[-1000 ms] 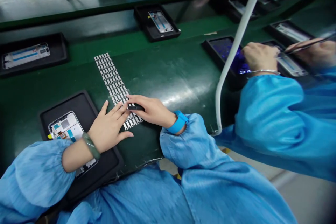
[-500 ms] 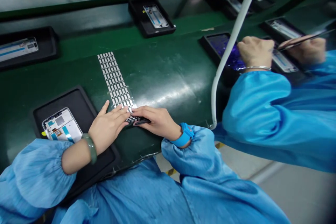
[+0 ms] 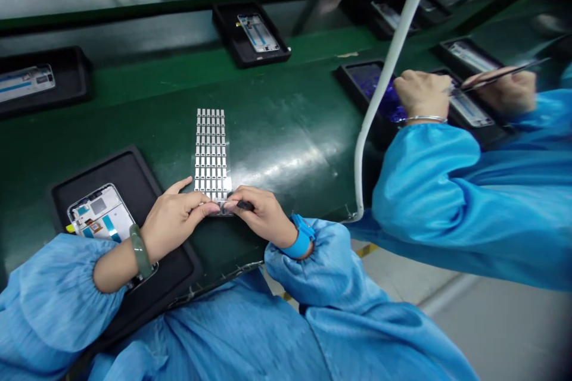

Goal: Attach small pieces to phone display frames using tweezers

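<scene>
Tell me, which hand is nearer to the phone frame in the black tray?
Left hand, close beside the phone frame; the right hand is farther, past the left hand.

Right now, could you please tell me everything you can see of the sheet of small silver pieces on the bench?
The sheet of small silver pieces is a long, narrow strip of identical metallic-looking rectangles in neat rows and columns. It lies flat on the green bench, its length running away from the person. Fingers of the left hand and right hand touch its near end.

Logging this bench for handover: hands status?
Left hand at metal-tab sheet's near end; right hand gripping small black tool there; phone frame in tray beside.
</scene>
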Tool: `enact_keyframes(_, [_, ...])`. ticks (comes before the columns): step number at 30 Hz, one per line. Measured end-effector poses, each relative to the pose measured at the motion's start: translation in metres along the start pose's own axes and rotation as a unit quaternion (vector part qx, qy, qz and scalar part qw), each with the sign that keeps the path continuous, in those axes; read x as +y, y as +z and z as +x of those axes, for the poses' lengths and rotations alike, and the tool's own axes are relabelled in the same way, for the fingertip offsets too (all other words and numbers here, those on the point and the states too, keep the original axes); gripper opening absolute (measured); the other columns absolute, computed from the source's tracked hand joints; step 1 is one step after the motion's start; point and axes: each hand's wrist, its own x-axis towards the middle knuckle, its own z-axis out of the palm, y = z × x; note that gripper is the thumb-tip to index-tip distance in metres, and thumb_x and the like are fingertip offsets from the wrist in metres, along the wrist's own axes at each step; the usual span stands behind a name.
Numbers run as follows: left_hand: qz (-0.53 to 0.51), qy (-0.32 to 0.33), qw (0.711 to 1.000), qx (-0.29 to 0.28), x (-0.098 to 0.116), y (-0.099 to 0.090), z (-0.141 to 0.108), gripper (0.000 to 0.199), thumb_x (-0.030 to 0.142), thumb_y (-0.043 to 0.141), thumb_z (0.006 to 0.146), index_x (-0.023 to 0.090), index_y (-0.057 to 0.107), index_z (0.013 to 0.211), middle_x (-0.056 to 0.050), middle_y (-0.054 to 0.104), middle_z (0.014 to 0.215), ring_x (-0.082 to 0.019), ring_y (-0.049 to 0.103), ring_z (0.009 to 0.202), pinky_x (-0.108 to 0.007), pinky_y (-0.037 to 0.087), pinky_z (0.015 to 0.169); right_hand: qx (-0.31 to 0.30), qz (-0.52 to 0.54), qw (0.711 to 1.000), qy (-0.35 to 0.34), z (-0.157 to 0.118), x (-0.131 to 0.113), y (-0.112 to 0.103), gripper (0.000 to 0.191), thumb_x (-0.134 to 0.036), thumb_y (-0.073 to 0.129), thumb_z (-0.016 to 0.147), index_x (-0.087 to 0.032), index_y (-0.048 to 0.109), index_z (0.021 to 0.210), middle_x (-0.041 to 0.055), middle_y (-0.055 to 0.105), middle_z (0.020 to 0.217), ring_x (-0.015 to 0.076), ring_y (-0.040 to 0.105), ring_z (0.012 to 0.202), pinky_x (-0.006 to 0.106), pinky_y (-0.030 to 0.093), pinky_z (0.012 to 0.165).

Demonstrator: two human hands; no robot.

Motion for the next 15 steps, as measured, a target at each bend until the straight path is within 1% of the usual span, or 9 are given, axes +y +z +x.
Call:
enact_keyframes(3, [-0.01, -0.006, 1.0, -0.001, 0.0003, -0.0012, -0.0002, 0.03, 0.039, 0.044, 0.091, 0.024, 0.068, 0.08, 0.006, 0.071, 0.077, -0.015, 0.067, 0.082, -0.041, 0.034, 0.111, -0.008, 0.063, 0.996, 0.06, 0.0036, -0.0047, -0.0005, 0.014, -0.031, 0.062, 0.082, -0.017, 0.064, 0.078, -0.0006, 0.06, 0.07, 0.011, 0.055, 0.062, 0.024, 0.043, 0.06])
enact_keyframes(5, [-0.022, -0.014, 1.0, -0.003, 0.0005, -0.0024, 0.0002, 0.03, 0.04, 0.045, 0.09, 0.024, 0.069, 0.082, 0.006, 0.072, 0.078, -0.015, 0.067, 0.082, -0.042, 0.034, 0.111, -0.015, 0.124, 0.987, 0.106, 0.0059, -0.006, -0.0011, 0.016, -0.032, 0.068, 0.075, -0.017, 0.064, 0.079, -0.0013, 0.061, 0.071, 0.0101, 0.054, 0.062, 0.023, 0.043, 0.06])
enact_keyframes(8, [-0.045, -0.041, 0.998, 0.014, 0.0007, -0.0038, 0.0012, 0.027, 0.044, 0.051, 0.086, 0.024, 0.069, 0.085, 0.004, 0.073, 0.084, -0.016, 0.067, 0.086, -0.04, 0.038, 0.107, -0.005, 0.183, 0.97, 0.16, 0.0081, -0.0057, -0.001, 0.021, -0.033, 0.073, 0.07, -0.017, 0.063, 0.078, -0.0022, 0.061, 0.069, 0.0095, 0.053, 0.061, 0.023, 0.042, 0.059])
enact_keyframes(10, [-0.064, -0.063, 0.995, 0.032, 0.0009, -0.0041, 0.0014, 0.025, 0.044, 0.054, 0.084, 0.024, 0.07, 0.085, 0.003, 0.073, 0.087, -0.018, 0.066, 0.093, -0.039, 0.041, 0.104, 0.012, 0.19, 0.966, 0.174, 0.0082, -0.0049, -0.0001, 0.018, -0.032, 0.072, 0.07, -0.017, 0.062, 0.074, -0.0027, 0.06, 0.066, 0.0093, 0.052, 0.06, 0.023, 0.042, 0.059])
enact_keyframes(12, [-0.082, -0.076, 0.993, 0.044, 0.0014, -0.004, 0.0012, 0.024, 0.043, 0.056, 0.083, 0.025, 0.071, 0.08, 0.003, 0.073, 0.083, -0.018, 0.065, 0.097, -0.037, 0.044, 0.102, 0.029, 0.176, 0.967, 0.18, 0.0073, -0.0044, 0.001, 0.017, -0.032, 0.07, 0.071, -0.018, 0.061, 0.069, -0.0027, 0.06, 0.063, 0.0095, 0.051, 0.058, 0.023, 0.042, 0.058])
enact_keyframes(15, [-0.104, -0.076, 0.991, 0.044, 0.003, -0.0038, 0.0007, 0.026, 0.043, 0.056, 0.083, 0.025, 0.07, 0.071, 0.004, 0.072, 0.071, -0.017, 0.067, 0.089, -0.036, 0.045, 0.1, 0.039, 0.134, 0.974, 0.178, 0.005, -0.0046, 0.0024, 0.022, -0.035, 0.066, 0.074, -0.017, 0.059, 0.063, -0.0023, 0.057, 0.059, 0.01, 0.049, 0.055, 0.024, 0.039, 0.055])
